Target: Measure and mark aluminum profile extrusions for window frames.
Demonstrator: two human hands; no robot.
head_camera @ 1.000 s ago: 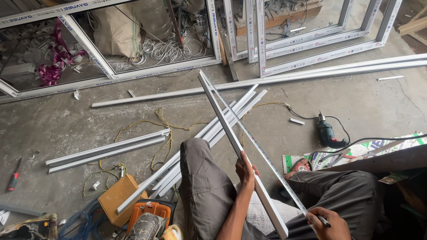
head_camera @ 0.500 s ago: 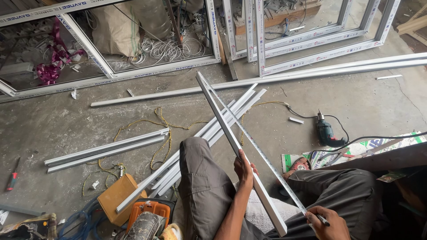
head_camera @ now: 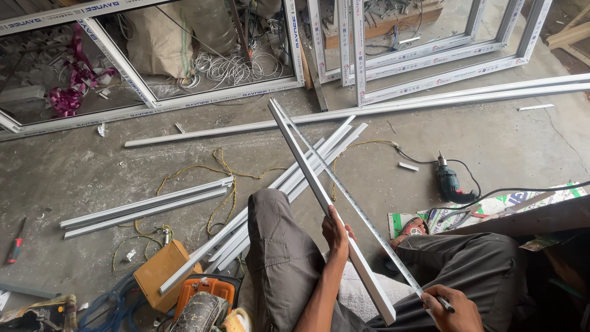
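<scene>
Sack: a big tan sack [head_camera: 161, 38] stood behind the window frames at the top. It was full and closed, so what was in it could not be seen.
Cardboard box: a small brown box [head_camera: 161, 273] sat on the floor near the person's left knee. Its top was shut.
Orange case: an orange and black case [head_camera: 206, 289] lay just beside the box. A dirty tool rested on it.
White strip: a long white plastic strip [head_camera: 319, 190] lay across the person's lap. It slanted from the low right up to the top middle, and its far end stuck out above the floor.
Tape measure: a thin metal tape [head_camera: 356, 206] ran along the right side of the strip, close beside it.
Left hand: the left hand [head_camera: 337, 232] was on the strip near its middle. The fingers were curled round the strip and gripped it. The arm came up from the bottom between the knees.
Right hand: the right hand [head_camera: 452, 310] was low by the right knee, near the close end of the tape. The fingers were pinched shut on a dark pen [head_camera: 444, 301], with its tip pointing at the tape.
Legs: the person sat with both knees bent, in grey trousers [head_camera: 283, 258].
Floor: more white strips [head_camera: 147, 206] lay on the grey floor [head_camera: 92, 178], with a yellow cord [head_camera: 221, 184] looped round them.
Drill: a green drill [head_camera: 450, 183] lay well apart on the right.
Screwdriver: a red screwdriver [head_camera: 15, 246] lay far to the left.
Frames: white window frames [head_camera: 203, 95] lay along the top.
</scene>
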